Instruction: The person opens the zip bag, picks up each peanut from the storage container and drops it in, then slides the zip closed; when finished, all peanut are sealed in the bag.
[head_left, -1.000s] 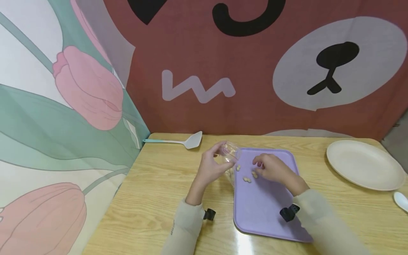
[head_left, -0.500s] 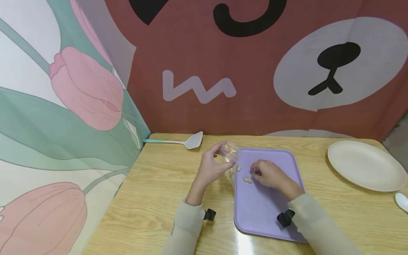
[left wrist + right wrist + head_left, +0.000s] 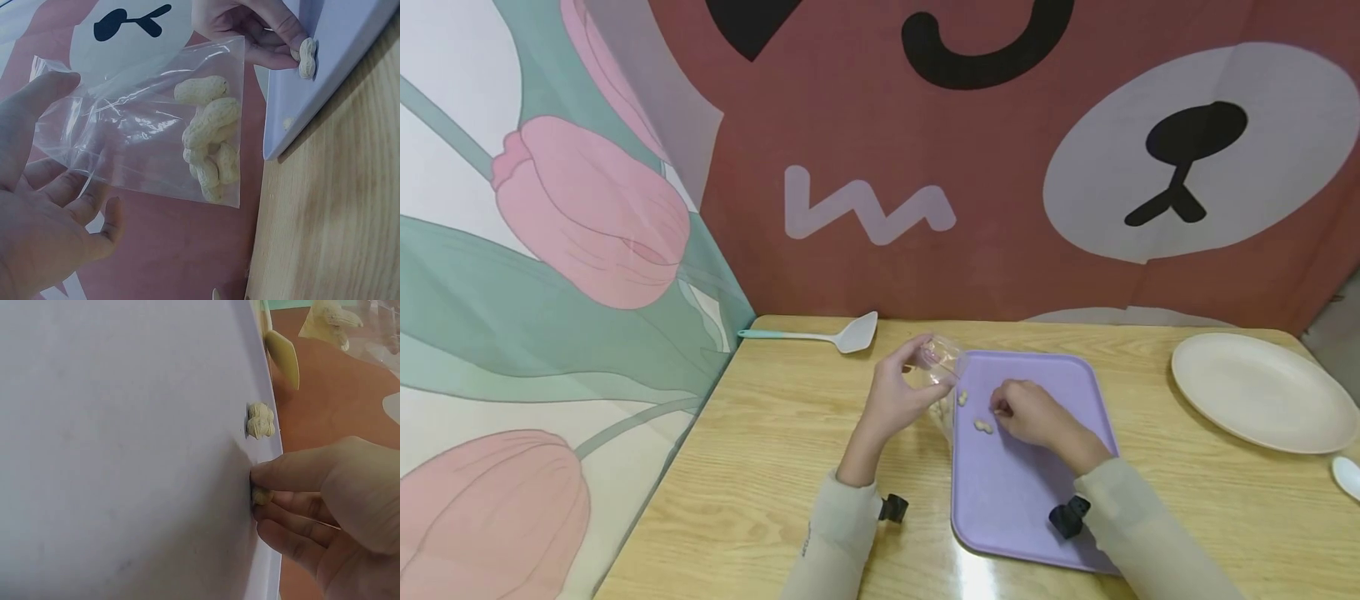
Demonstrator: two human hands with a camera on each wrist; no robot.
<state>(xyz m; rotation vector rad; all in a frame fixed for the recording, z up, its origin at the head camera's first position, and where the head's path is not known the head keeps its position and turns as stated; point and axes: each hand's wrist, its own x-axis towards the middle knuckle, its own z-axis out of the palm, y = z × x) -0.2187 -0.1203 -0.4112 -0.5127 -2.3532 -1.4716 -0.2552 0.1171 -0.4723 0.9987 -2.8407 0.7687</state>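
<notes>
Two hands, both occupied: left hand [image 3: 898,396] grasping a clear plastic bag [image 3: 134,128] of unshelled peanuts [image 3: 212,125]; right hand [image 3: 1033,414] pinching one unshelled peanut [image 3: 262,496] at the purple tray [image 3: 1011,504] beneath it. Two loose peanuts [image 3: 982,426] on the tray, between the hands. Turner [image 3: 854,334] on the table [image 3: 737,467], beyond the left hand. Plate [image 3: 1262,392] and white spoon [image 3: 1347,477], right of the right hand.

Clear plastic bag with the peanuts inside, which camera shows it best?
The left wrist view: the bag is large and nearly whole there, its peanuts clearly visible. The head view shows it small, partly behind the left hand; the right wrist view catches only part of it, at the upper right corner.
</notes>
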